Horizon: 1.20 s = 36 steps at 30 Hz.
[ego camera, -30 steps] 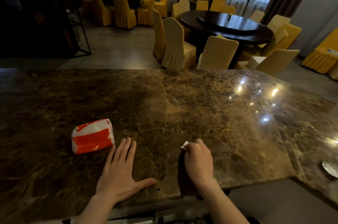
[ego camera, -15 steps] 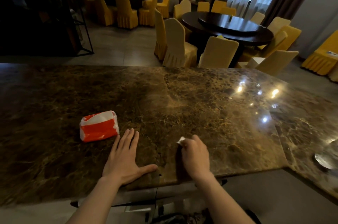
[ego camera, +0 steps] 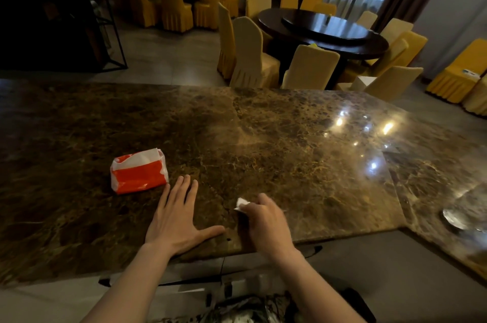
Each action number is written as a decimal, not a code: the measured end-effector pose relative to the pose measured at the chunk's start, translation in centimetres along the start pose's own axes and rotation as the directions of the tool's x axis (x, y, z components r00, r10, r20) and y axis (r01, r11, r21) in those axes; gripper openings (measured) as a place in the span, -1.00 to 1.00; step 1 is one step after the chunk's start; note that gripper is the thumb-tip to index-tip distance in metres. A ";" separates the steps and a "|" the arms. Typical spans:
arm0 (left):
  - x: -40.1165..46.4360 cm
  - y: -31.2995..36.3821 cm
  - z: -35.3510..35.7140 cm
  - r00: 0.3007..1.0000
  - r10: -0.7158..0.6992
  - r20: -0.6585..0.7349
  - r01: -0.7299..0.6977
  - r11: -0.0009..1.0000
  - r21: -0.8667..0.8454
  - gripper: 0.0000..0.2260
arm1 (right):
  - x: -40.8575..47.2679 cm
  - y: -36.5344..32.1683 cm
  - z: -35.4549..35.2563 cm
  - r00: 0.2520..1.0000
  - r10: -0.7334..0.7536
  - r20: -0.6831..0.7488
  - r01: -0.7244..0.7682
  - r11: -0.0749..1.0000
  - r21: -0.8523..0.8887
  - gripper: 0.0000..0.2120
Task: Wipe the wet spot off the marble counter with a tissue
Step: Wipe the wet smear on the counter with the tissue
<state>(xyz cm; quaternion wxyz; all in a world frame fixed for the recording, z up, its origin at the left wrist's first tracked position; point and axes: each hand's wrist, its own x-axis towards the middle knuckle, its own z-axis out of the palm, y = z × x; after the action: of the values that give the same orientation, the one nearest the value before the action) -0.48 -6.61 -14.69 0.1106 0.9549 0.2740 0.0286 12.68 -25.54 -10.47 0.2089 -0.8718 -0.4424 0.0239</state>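
My right hand (ego camera: 266, 220) is closed around a small white tissue (ego camera: 241, 203), pressed onto the brown marble counter (ego camera: 276, 143) near its front edge. Only a corner of the tissue pokes out past my fingers. My left hand (ego camera: 176, 217) lies flat on the counter just to the left, fingers spread, holding nothing. A red and white tissue pack (ego camera: 139, 171) rests on the counter just beyond my left fingertips. I cannot make out a wet spot on the glossy stone; the hand covers the place it presses.
The counter's front edge runs just under my wrists and steps back at the right. A shiny metal object (ego camera: 456, 218) sits at the far right of the counter. Beyond the counter stand round dark tables (ego camera: 324, 30) with yellow-covered chairs (ego camera: 250, 54).
My right hand with the tissue has slid slightly left and away from me across the marble. The left hand stays flat in place. The view has shifted a little.
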 end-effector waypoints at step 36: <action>0.3 0.4 -0.8 0.998 -0.037 0.056 0.039 0.998 -0.049 0.27 | 9.6 3.7 -1.1 0.987 0.155 -0.040 -0.154 0.988 0.025 -0.76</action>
<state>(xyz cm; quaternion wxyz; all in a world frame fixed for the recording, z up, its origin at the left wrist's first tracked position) -0.10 -6.64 -13.82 0.1423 0.9469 0.2881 0.0072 21.57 -20.38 -9.50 0.2253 -0.9015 -0.3685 0.0265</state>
